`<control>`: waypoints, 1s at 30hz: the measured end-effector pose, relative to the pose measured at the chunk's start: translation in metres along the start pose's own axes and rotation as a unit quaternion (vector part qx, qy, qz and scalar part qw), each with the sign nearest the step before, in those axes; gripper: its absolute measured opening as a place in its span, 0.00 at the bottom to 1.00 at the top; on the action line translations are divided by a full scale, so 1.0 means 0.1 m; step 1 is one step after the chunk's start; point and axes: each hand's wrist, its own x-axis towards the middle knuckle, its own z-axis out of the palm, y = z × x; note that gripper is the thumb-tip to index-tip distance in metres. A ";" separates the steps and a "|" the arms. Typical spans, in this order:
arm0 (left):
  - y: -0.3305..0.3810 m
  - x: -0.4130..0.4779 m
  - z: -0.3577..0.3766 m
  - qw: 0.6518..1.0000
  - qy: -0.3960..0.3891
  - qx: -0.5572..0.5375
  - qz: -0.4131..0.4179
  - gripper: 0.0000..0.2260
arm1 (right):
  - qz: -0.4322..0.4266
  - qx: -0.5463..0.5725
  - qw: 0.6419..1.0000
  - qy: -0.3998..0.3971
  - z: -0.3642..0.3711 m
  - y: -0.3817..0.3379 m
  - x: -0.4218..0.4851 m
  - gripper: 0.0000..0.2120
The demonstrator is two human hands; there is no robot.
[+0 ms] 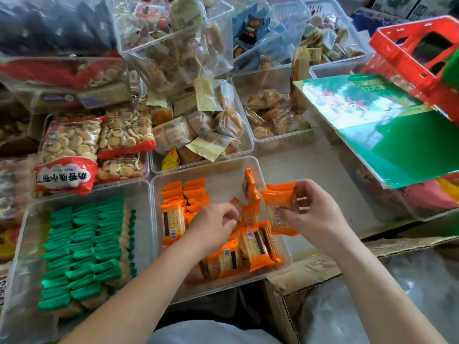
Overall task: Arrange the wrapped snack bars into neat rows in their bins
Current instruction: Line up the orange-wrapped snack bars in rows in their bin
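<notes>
A clear plastic bin (223, 167) in front of me holds orange-wrapped cracker bars. Some stand in rows (185, 194) at its far left; others lie loose (258, 244) at the near right. My right hand (315, 212) holds an orange bar (279, 209) upright over the bin's right side. My left hand (213, 225) reaches into the middle of the bin, fingers pinched on a loose orange bar (236, 203). The bin to the left (24, 224) holds green-wrapped bars (84, 249) in neat rows.
Bags of small round biscuits (74, 145) and bins of wrapped cakes (206, 130) crowd the back. A green box (387, 130) rests over a bin at right, with a red basket (417, 53) behind it. An open cardboard carton (310, 276) sits at near right.
</notes>
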 end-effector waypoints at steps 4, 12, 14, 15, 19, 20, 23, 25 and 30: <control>-0.24 -0.11 0.03 0.989 -0.102 0.105 -0.006 0.13 | 0.004 0.024 1.000 -0.017 0.08 0.03 -0.01 0.18; -0.43 -0.27 0.18 0.977 -0.119 0.171 0.053 0.17 | 0.008 0.032 0.999 -0.039 0.36 0.02 -0.09 0.18; -0.42 -0.31 0.14 0.987 -0.104 0.118 0.033 0.11 | 0.006 0.025 0.999 -0.045 0.38 0.00 -0.12 0.18; -0.42 -0.34 0.10 0.992 -0.098 0.082 0.019 0.11 | 0.006 0.026 0.999 -0.046 0.38 -0.01 -0.13 0.18; -0.42 -0.45 -0.20 0.996 0.001 -0.094 -0.009 0.09 | 0.003 0.021 0.999 -0.043 0.38 -0.05 -0.17 0.18; -0.42 -0.49 -0.29 0.992 0.038 -0.123 -0.013 0.09 | 0.001 0.021 0.999 -0.041 0.39 -0.06 -0.17 0.18; -0.38 -0.62 -0.49 0.984 0.093 -0.154 -0.002 0.09 | -0.008 0.015 0.999 -0.039 0.46 -0.10 -0.22 0.18; -0.32 -0.72 -0.54 0.980 0.078 -0.181 -0.010 0.10 | -0.013 0.023 0.999 -0.042 0.53 -0.11 -0.25 0.18; -0.24 -0.90 -0.50 0.967 0.033 -0.247 -0.042 0.09 | -0.015 0.032 0.999 -0.042 0.69 -0.15 -0.33 0.18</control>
